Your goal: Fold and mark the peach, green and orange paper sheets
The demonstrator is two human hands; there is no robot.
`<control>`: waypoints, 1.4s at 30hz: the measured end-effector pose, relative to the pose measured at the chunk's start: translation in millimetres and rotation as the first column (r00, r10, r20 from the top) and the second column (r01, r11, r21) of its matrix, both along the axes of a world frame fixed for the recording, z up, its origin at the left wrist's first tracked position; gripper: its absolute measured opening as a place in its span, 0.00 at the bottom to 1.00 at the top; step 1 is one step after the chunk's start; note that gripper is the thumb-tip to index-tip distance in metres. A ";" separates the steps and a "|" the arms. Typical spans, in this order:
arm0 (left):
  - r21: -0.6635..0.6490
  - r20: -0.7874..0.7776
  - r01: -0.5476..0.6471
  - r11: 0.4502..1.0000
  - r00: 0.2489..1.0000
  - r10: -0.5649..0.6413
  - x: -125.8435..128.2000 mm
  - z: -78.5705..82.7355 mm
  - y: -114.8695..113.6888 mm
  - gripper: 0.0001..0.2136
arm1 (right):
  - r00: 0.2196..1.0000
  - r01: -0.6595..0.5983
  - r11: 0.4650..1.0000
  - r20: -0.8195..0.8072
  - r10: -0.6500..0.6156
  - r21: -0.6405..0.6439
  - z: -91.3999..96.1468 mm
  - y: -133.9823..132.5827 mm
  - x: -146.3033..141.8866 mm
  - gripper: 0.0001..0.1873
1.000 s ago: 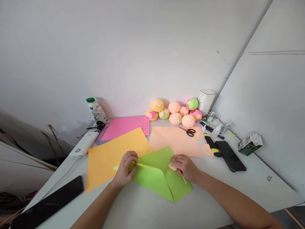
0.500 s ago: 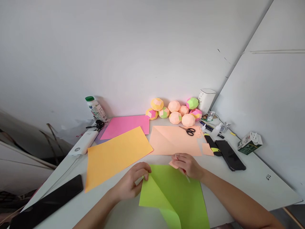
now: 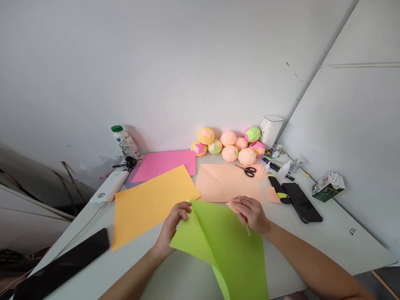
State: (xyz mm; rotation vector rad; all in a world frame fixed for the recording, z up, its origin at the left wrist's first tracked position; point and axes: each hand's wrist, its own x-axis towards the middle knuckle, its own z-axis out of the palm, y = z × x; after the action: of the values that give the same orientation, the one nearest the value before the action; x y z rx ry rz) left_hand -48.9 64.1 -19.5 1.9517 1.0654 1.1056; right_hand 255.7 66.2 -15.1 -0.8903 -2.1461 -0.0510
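Observation:
A green paper sheet (image 3: pixel 231 246) lies in front of me, its left part bent upward and its near end hanging past the table edge. My left hand (image 3: pixel 175 221) pinches the sheet's upper left edge between thumb and fingers. My right hand (image 3: pixel 251 214) rests on the sheet's upper right corner, closed round a thin red pencil (image 3: pixel 244 216). A small peach scrap of paper peeks out beside that hand.
An orange sheet (image 3: pixel 150 202), a pink sheet (image 3: pixel 165 164) and a peach sheet (image 3: pixel 228 181) with scissors (image 3: pixel 248 170) lie beyond. Several paper balls (image 3: pixel 229 146) line the wall. A bottle (image 3: pixel 123 141), power bank (image 3: pixel 109 187), two phones (image 3: pixel 301 202) and a carton (image 3: pixel 328 186) stand around.
The folded green sheet has been opened and pulled toward me, over the table edge. My left hand now lifts its left edge higher. My right hand shifted slightly right.

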 end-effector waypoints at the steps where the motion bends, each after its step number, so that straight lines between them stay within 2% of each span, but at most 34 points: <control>1: -0.006 0.004 0.005 1.000 1.000 -0.005 1.1 -0.3 -0.4 0.17 | 0.999 0.006 1.000 -0.031 -0.006 0.002 0.3 0.7 0.5 0.14; 4: -0.010 -0.002 0.026 1.000 1.000 -0.026 2.1 2.3 0.4 0.17 | 0.993 0.014 0.998 -0.116 -0.006 0.066 3.8 2.4 0.9 0.16; 7: 0.000 -0.058 0.065 0.998 0.996 -0.064 -0.4 4.1 4.8 0.13 | 0.992 0.032 0.992 -0.122 -0.017 0.122 8.0 2.6 -0.5 0.15; 11: 0.017 -0.246 0.220 0.975 0.946 -0.209 -6.8 2.6 14.6 0.08 | 1.000 -0.022 0.996 0.008 0.021 0.083 9.8 1.6 -3.3 0.11; 13: 0.033 -0.345 0.277 0.960 0.905 -0.249 -10.6 2.5 18.5 0.10 | 0.993 -0.073 0.996 0.102 0.068 0.047 9.9 1.5 -4.2 0.12; 16: 0.085 -0.456 0.307 0.948 0.858 -0.237 -15.6 5.3 20.5 0.13 | 0.970 -0.161 0.986 0.176 0.165 -0.037 11.4 1.8 -4.6 0.17; 20: 0.151 -0.553 0.361 0.921 0.803 -0.224 -17.4 12.4 16.8 0.13 | 0.962 -0.170 0.977 0.195 0.193 -0.126 12.1 3.3 -3.7 0.20; 23: 0.187 -0.585 0.375 0.908 0.785 -0.204 -13.7 15.2 12.4 0.12 | 0.964 -0.158 0.979 0.197 0.181 -0.127 6.8 4.3 -2.9 0.20; 26: 0.246 -0.590 0.323 0.914 0.798 -0.123 -6.1 11.7 8.1 0.12 | 0.961 -0.158 0.983 0.213 0.176 -0.097 -0.7 4.2 -3.2 0.16; 29: 0.321 -0.662 0.379 0.868 0.745 -0.080 2.6 2.3 3.9 0.19 | 0.956 -0.176 0.981 0.224 0.190 -0.081 -3.2 2.9 -4.2 0.16; 31: 0.302 -0.732 0.470 0.830 0.672 -0.114 7.0 -3.6 0.8 0.27 | 0.958 -0.173 0.982 0.221 0.184 -0.070 -1.6 1.9 -4.7 0.17; 33: 0.238 -0.767 0.510 0.827 0.621 -0.162 9.7 -6.2 -2.9 0.32 | 0.960 -0.157 0.985 0.225 0.169 -0.068 0.6 1.0 -5.0 0.17; 38: 0.095 -0.789 0.480 0.872 0.571 -0.228 14.9 4.1 -15.9 0.35 | 0.946 -0.167 0.983 0.269 0.182 -0.076 1.5 -0.4 -5.8 0.17; 42: 0.039 -0.785 0.474 0.880 0.559 -0.267 23.1 11.6 -28.9 0.32 | 0.924 -0.170 0.978 0.325 0.200 -0.121 2.6 0.2 -3.8 0.14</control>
State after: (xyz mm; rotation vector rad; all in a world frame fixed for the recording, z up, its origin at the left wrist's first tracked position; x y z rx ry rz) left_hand -25.9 35.2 -8.0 2.8007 0.8249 0.1131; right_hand 251.9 66.4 -12.4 -0.7671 -2.5625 -0.0101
